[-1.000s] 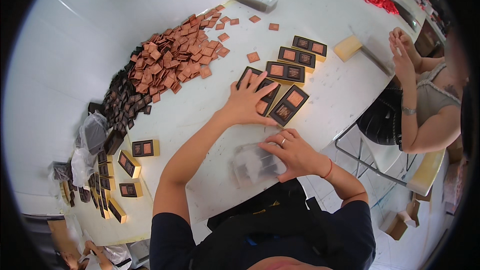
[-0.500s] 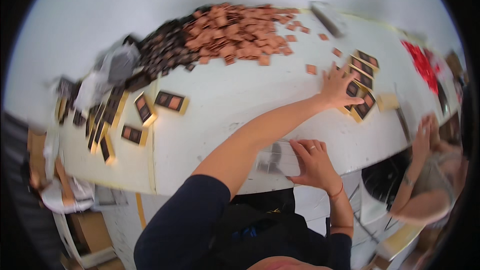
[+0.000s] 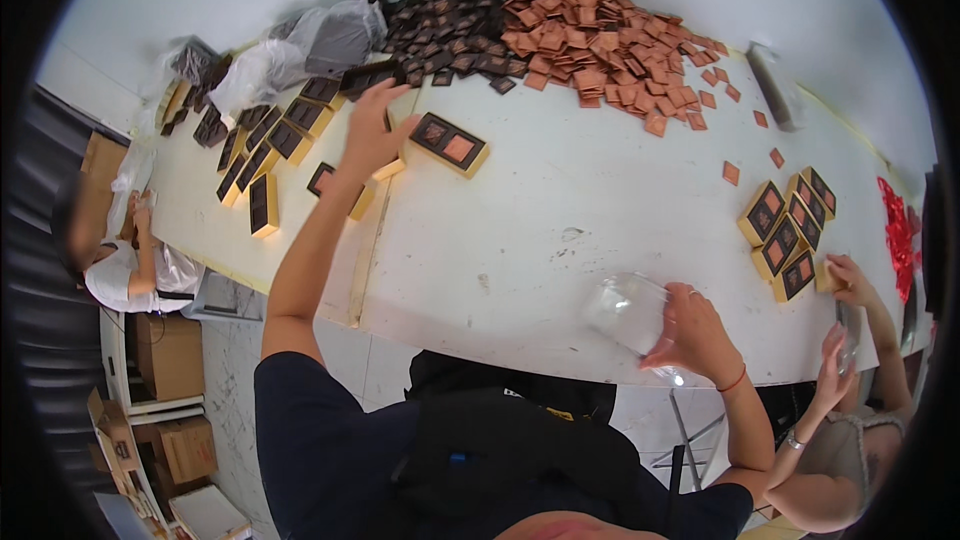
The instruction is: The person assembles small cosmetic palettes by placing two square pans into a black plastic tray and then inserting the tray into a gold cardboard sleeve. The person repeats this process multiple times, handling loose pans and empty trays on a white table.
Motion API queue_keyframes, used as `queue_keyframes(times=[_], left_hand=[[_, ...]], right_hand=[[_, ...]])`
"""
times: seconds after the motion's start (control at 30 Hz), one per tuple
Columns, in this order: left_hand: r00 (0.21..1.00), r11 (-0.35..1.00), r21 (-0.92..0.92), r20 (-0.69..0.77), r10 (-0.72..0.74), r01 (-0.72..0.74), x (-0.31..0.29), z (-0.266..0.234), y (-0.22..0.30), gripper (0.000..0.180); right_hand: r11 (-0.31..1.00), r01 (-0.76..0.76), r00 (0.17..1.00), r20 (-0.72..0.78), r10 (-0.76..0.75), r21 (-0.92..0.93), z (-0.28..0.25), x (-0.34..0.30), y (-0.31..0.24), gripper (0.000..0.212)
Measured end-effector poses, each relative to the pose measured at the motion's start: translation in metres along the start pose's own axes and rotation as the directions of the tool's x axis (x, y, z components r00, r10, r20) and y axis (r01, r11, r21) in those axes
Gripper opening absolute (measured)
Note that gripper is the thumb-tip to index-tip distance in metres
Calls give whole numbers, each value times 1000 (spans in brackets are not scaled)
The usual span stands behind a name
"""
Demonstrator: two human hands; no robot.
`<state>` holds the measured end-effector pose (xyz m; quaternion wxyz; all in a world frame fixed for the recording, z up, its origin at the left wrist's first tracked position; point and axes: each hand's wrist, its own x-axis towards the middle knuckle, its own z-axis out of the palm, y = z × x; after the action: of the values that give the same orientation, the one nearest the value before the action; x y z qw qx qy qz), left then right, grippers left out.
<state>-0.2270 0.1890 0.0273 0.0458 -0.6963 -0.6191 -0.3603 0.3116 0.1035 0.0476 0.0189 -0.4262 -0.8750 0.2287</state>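
Note:
My left hand (image 3: pixel 378 138) is over a gold-sided box (image 3: pixel 391 169) on the left half of the table, fingers and thumb apart. The hand hides most of that box, so firm contact cannot be made out. My right hand (image 3: pixel 695 332) grips a clear plastic cover (image 3: pixel 622 308) by its right side, low over the table's front edge. To the right of my left hand lies a gold-sided box (image 3: pixel 450 143) with a black insert and a copper-coloured square in it. A similar box (image 3: pixel 360 202) lies just below my left wrist.
Black squares (image 3: pixel 440 30) and copper squares (image 3: pixel 610 40) are heaped along the wall. More gold-sided boxes stand left (image 3: pixel 264 205) and right (image 3: pixel 780 245). Beside the right group is a co-worker's hand (image 3: pixel 850 280); another person (image 3: pixel 135 265) sits far left. Red ribbon (image 3: pixel 897 240) lies far right.
My left hand has swung from the right box group across to the boxes on the left. My right hand still holds the clear cover. The view has turned left; the co-worker's hand has come onto the table.

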Motion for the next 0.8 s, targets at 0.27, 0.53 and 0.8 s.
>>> queue_keyframes(times=[0.27, 0.53, 0.8], left_hand=[[925, 960, 27, 261, -277, 280, -43, -45, -61, 78], [930, 995, 100, 365, -46, 10, -66, -62, -65, 75], [912, 987, 118, 407, 54, -111, -49, -20, -27, 80]], right_hand=[[938, -179, 980, 141, 142, 296, -21, 5, 4, 61], [678, -316, 942, 307, 138, 664, -41, 28, -43, 41], [405, -203, 858, -37, 512, 892, -61, 141, 26, 37]])
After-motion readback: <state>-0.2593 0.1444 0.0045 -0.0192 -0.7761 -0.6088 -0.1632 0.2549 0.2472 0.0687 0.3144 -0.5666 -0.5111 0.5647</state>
